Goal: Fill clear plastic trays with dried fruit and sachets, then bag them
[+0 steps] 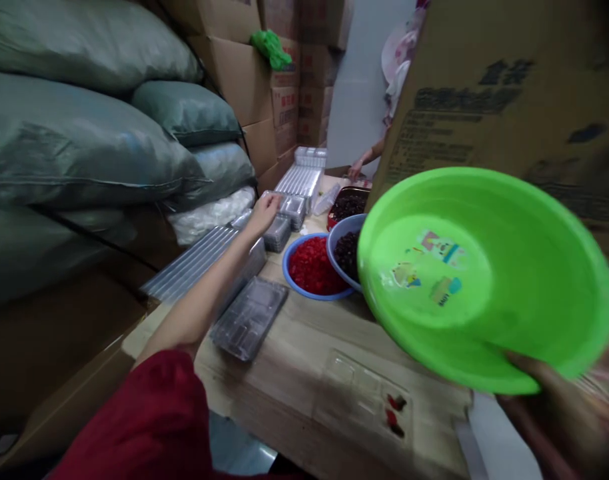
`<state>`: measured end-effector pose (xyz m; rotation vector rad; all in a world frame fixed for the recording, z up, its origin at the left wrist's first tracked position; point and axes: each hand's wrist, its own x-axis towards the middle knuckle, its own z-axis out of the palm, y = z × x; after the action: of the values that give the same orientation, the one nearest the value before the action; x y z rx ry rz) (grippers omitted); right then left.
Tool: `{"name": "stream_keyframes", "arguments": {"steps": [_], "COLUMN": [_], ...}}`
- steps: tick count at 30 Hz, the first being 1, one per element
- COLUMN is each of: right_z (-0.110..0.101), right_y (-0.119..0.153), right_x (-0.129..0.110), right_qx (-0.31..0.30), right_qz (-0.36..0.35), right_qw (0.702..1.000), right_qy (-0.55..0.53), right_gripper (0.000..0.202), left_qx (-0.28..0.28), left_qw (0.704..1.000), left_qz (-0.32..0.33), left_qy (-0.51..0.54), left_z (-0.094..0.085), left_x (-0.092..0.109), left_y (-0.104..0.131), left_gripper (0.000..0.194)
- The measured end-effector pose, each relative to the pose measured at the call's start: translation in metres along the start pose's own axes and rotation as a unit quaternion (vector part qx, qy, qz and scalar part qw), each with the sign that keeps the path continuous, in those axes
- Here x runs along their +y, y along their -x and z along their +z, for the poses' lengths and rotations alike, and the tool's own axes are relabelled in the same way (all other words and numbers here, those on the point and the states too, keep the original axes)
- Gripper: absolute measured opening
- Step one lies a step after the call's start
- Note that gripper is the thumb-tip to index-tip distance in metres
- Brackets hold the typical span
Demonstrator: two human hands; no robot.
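R hand (559,400)'s apparently gripping green basin (544,280), prob. positioning it; L hand (264,213)'s hovering nr clear trays (293,208), can't tell grip. Next's prob. needing steady hold.

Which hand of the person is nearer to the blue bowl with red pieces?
Left. The left hand is just left of the blue bowl and slightly farther back; the right hand is well off to the right, gripping the green basin.
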<state>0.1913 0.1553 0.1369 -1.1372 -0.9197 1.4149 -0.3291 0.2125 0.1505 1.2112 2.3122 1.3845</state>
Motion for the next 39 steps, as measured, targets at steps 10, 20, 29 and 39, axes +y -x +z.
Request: {"name": "stream_keyframes", "arguments": {"steps": [10,20,29,39], "right_z": [0.013,-0.066,-0.11,-0.121], "right_y": [0.045,0.086,0.108,0.089], "right_x": [0.015,0.009,0.027,0.01], "right_qx": [-0.071,-0.052,0.001,0.006], "right_qz": [0.061,0.054,0.07,0.046], "right_qw": [0.993,0.994,0.993,0.987], "right_qy": [-0.075,-0.075,-0.099,-0.153], "right_gripper": [0.049,0.044,0.041,0.039], "left_qx": [-0.26,-0.307,-0.345,-0.353], "left_qw": [0.943,0.923,0.899,0.885], "left_qz": [-0.015,-0.022,-0.049,-0.066], "left_qy": [0.205,0.229,0.264,0.296], "left_z": [0.006,0.052,0.073,0.049], "left_x": [0.071,0.094,0.112,0.099], "left_y": [0.237,0.296,0.342,0.355], "left_gripper": [0.073,0.066,0.067,0.081]}}
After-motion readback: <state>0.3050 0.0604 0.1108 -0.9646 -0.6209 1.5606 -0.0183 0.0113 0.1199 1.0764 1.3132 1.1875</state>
